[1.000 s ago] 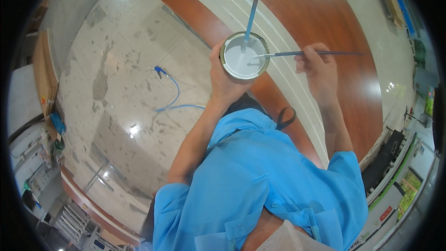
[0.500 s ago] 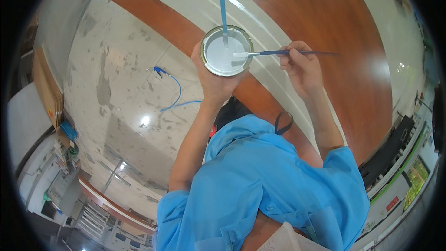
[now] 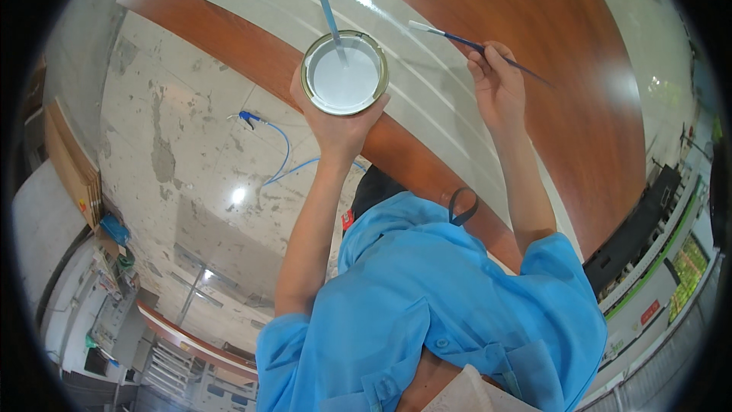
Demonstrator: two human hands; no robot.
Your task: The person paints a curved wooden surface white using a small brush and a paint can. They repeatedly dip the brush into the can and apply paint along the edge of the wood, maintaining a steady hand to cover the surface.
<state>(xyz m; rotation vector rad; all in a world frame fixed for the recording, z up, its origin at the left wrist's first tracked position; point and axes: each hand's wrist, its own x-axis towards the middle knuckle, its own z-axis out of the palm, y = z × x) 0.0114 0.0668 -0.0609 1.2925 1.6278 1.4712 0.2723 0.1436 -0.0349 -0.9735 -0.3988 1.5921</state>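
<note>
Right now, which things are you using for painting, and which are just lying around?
In use:
left hand holding the paint can of white paint
stir stick standing in the can
right hand holding the thin brush
white-striped wooden board

Lying about:
blue cable on the floor
cardboard sheets by the wall

A blue cable (image 3: 278, 154) lies looped on the pale, stained floor (image 3: 175, 145). Flat brown boards (image 3: 70, 164) lean at the left edge. A reddish-brown wooden panel (image 3: 549, 38) with pale stripes fills the top. Dark cabinets (image 3: 637, 229) stand at the right edge.
</note>
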